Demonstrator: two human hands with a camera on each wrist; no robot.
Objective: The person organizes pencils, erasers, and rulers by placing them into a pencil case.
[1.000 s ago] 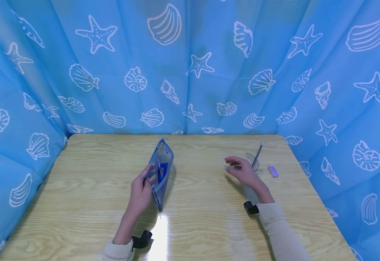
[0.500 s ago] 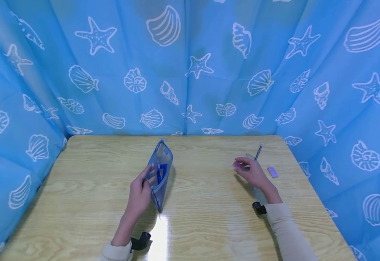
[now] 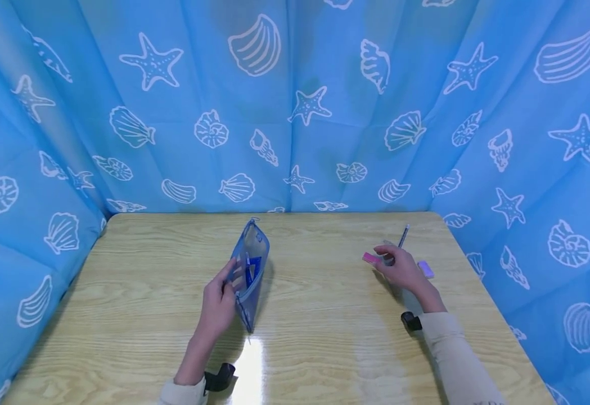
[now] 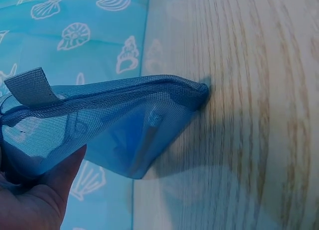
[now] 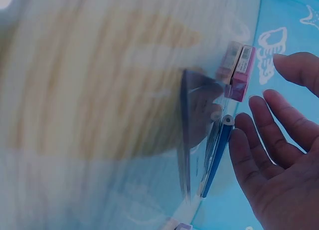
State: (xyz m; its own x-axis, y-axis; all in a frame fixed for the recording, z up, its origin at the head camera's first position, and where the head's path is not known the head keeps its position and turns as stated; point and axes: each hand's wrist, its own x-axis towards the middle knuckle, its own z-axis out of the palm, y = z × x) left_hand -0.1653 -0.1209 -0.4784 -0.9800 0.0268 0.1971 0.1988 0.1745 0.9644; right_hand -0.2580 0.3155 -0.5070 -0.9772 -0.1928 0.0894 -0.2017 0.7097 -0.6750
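Note:
My left hand (image 3: 219,301) grips a blue mesh zip pouch (image 3: 248,309) by its side, thumb pressed on the mesh. The pouch's mouth gapes, showing something dark blue (image 3: 254,269) inside. In the left wrist view, its corner (image 4: 197,93) comes close over the wooden table. My right hand (image 3: 401,269) hovers low with fingers relaxed and apart, holding nothing. Just left of its fingertips a pink eraser (image 3: 370,258) lies on the table. In the right wrist view, a blue pencil (image 5: 219,155) lies close beside the fingers. The hand partly covers the pencil in the head view.
A purple eraser (image 3: 425,269) lies right of my right hand. Clear plastic, mostly hidden, shows under that hand. The wooden table (image 3: 315,315) ends at a blue curtain (image 3: 295,140) with white shells, along the back and both sides.
My right hand has moved right, and the pink eraser has come into view left of its fingertips. My left hand and the pouch have stayed in place.

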